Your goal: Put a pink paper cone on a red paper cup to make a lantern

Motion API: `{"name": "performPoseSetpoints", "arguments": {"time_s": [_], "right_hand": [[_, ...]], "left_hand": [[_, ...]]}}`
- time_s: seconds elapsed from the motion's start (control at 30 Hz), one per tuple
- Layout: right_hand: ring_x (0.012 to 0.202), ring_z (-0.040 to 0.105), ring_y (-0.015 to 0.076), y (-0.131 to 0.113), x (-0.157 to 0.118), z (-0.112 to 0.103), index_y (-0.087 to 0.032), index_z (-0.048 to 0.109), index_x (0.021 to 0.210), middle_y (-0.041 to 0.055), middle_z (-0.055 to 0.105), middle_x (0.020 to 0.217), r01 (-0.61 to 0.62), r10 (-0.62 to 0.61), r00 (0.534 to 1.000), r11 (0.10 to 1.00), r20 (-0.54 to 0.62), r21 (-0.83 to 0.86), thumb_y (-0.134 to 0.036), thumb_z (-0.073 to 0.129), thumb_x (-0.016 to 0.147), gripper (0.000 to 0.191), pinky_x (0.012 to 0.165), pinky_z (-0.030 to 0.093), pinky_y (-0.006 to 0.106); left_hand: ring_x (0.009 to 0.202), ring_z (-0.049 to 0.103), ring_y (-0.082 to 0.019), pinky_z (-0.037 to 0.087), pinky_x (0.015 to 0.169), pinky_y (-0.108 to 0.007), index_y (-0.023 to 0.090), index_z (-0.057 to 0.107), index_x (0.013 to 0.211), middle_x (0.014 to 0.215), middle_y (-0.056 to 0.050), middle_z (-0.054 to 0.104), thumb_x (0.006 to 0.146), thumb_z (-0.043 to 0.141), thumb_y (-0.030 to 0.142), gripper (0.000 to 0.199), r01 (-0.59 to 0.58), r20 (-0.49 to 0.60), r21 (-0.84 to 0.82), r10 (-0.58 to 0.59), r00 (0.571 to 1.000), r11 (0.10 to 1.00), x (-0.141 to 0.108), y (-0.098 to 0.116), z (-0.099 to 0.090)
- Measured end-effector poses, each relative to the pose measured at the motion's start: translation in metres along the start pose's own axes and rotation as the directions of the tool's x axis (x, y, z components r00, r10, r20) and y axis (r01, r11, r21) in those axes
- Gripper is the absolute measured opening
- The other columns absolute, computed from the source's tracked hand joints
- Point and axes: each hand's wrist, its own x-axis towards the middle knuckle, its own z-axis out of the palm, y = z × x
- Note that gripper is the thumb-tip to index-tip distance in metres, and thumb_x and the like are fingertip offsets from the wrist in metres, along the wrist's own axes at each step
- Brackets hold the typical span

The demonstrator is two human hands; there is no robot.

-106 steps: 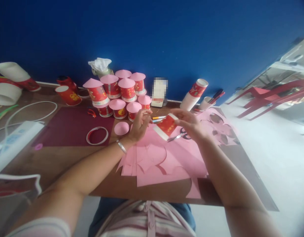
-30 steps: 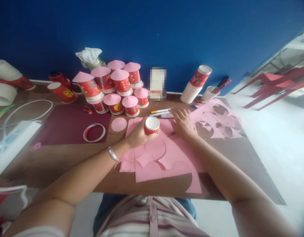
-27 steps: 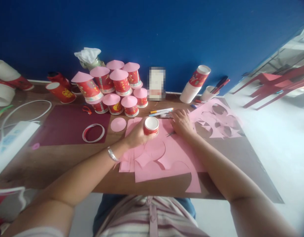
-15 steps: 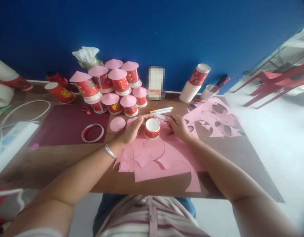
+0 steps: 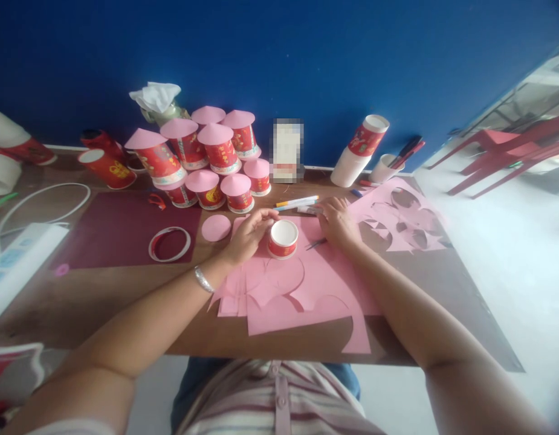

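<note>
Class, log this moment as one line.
left hand: beside red paper cup | right hand: by white tube | red paper cup: on pink paper

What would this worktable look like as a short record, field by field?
Left hand: curled beside the cup; contact unclear
Right hand: beside a white tube; grip unclear
Cup: red-and-white paper, upright on pink paper sheets
Scissors: blades showing by the right hand, handles hidden
Markers: lying behind the tube
Cone-topped red cups: clustered toward the blue wall
Cut-out pink sheet: right side, round holes
White-and-red ring: on a purple mat
</note>
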Motion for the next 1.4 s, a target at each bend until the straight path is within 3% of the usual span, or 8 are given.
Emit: {"name": "performPoseSetpoints", "arguments": {"time_s": [0.17,0.37,0.63,0.9,1.2,1.4], "right_hand": [[0.107,0.058,0.0321,-0.004,0.003,-0.006,-0.019,0.073,0.121,0.0151,0.069,0.117,0.091,-0.097,0.992,0.992,-0.075,-0.083,-0.016,0.052,0.097,0.032,0.094,0.052,0.049],[0.105,0.058,0.031,-0.023,0.02,-0.008,-0.018,0.077,0.107,0.015,0.071,0.112,0.156,-0.15,0.988,0.964,0.045,-0.213,-0.019,0.051,0.102,0.027,0.087,0.048,0.044],[0.11,0.056,0.0318,-0.041,0.037,0.014,-0.016,0.074,0.118,0.0157,0.074,0.117,0.306,-0.277,0.951,0.907,0.136,-0.289,-0.012,0.05,0.099,0.031,0.087,0.044,0.043],[0.1,0.056,0.0315,-0.042,0.039,0.015,-0.015,0.076,0.099,0.0169,0.073,0.102,0.33,-0.301,0.943,0.9,0.142,-0.283,-0.013,0.044,0.102,0.032,0.081,0.041,0.043],[0.1,0.056,0.03,-0.04,0.041,0.013,-0.015,0.076,0.102,0.0147,0.074,0.095,0.38,-0.352,0.924,0.891,0.15,-0.247,-0.013,0.044,0.103,0.033,0.085,0.041,0.042],[0.098,0.057,0.029,-0.037,0.036,0.0,-0.017,0.076,0.102,0.0144,0.073,0.099,0.379,-0.364,0.925,0.904,0.107,-0.199,-0.011,0.041,0.103,0.035,0.088,0.044,0.043]], "left_hand": [[0.107,0.07,-0.023,0.054,0.099,-0.037,0.019,0.07,0.112,0.114,-0.008,0.077,0.097,0.066,0.045,0.03,-0.005,-0.024,-0.031,0.005,1.0,1.0,0.001,-0.004,0.001],[0.104,0.069,-0.022,0.054,0.099,-0.037,0.019,0.071,0.109,0.116,-0.007,0.077,0.096,0.066,0.045,0.029,0.011,-0.008,-0.02,-0.011,1.0,1.0,-0.001,0.002,0.0],[0.106,0.069,-0.023,0.055,0.096,-0.037,0.019,0.07,0.111,0.116,-0.008,0.076,0.098,0.062,0.044,0.029,-0.02,0.002,0.004,0.02,1.0,1.0,0.0,0.0,-0.001],[0.099,0.07,-0.021,0.055,0.094,-0.037,0.019,0.07,0.109,0.114,-0.008,0.076,0.096,0.066,0.048,0.032,-0.018,0.011,-0.005,0.018,1.0,1.0,0.002,-0.003,0.0],[0.098,0.07,-0.022,0.057,0.093,-0.037,0.02,0.07,0.11,0.114,-0.008,0.077,0.097,0.064,0.041,0.025,-0.011,-0.003,0.032,0.011,1.0,0.999,0.001,0.001,0.0],[0.104,0.071,-0.021,0.056,0.095,-0.036,0.02,0.066,0.11,0.117,-0.008,0.075,0.093,0.071,0.042,0.028,0.017,-0.031,-0.047,-0.019,0.999,0.999,0.003,-0.007,0.001]]}}
